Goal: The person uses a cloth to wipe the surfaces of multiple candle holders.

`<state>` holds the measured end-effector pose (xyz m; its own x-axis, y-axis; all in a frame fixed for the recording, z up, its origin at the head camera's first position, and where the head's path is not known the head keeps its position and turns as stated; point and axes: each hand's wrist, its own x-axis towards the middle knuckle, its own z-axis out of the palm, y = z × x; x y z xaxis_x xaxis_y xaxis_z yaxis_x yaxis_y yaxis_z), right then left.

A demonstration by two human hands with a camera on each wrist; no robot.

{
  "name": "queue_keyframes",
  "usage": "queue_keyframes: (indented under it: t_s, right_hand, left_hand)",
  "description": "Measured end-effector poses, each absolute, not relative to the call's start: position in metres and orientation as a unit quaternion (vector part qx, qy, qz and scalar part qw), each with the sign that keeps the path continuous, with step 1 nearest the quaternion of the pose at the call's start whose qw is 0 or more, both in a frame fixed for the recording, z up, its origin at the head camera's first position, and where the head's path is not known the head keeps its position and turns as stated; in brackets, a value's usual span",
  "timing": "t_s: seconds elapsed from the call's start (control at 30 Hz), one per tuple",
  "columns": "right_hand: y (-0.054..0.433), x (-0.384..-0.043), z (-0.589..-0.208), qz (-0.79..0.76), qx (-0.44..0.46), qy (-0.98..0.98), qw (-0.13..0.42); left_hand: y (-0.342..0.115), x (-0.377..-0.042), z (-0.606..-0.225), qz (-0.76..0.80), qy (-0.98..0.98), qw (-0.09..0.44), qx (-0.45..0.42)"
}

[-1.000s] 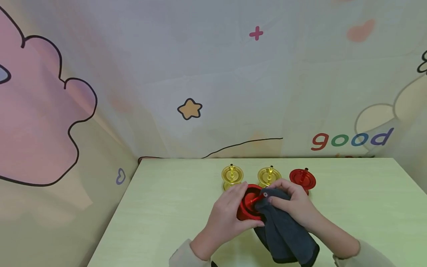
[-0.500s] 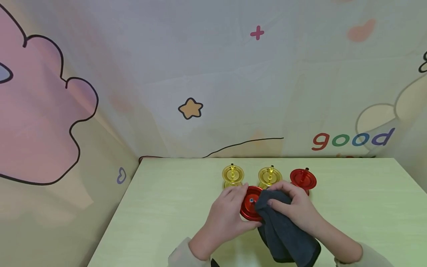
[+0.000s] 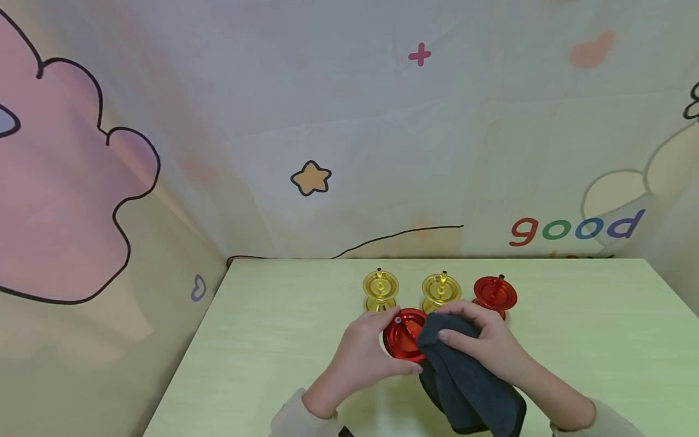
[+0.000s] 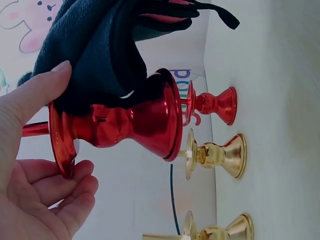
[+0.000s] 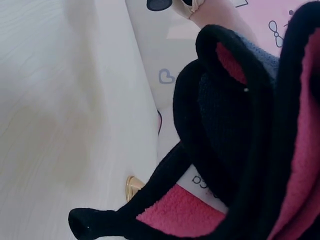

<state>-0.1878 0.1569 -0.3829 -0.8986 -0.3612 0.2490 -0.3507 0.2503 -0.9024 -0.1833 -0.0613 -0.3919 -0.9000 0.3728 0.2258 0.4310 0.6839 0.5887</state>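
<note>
A shiny red candlestick with a dished top and a thin central rod is held up over the table. My left hand grips its dish by the rim, thumb on one side and fingers on the other. The left wrist view shows the flared red base pointing away from the palm. My right hand pinches a dark blue cloth, bunched against the candlestick's right side, its lower part hanging down. A pink inner face of the cloth and its black edging appear in the right wrist view.
Behind the hands a gold candlestick, a second gold candlestick and another red candlestick stand upright in a row. They are near the back of the pale table. A printed wall cloth rises behind it.
The held candlestick has turned: its rod pointed right, then toward the camera, and now leans up and left. My left hand has shifted slightly left. The cloth stays against the candlestick.
</note>
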Motion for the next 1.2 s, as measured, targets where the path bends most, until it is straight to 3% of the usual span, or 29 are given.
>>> queue_keyframes:
  t_s: [0.2, 0.5, 0.97, 1.2]
  right_hand:
    - [0.167, -0.189, -0.381, -0.553, -0.197, 0.81, -0.008]
    - [0.174, -0.194, -0.377, -0.523, -0.151, 0.832, -0.11]
    - [0.16, -0.182, -0.38, -0.574, -0.222, 0.788, -0.025]
    - [0.154, -0.178, -0.389, -0.591, -0.26, 0.763, -0.027]
  left_hand:
    - [-0.07, -0.186, -0.396, -0.376, -0.911, 0.011, -0.171]
    - [-0.074, -0.19, -0.397, -0.454, -0.882, -0.007, -0.123]
    - [-0.058, -0.185, -0.392, -0.515, -0.844, 0.021, -0.148]
    - [-0.057, -0.181, -0.39, -0.539, -0.825, 0.049, -0.164]
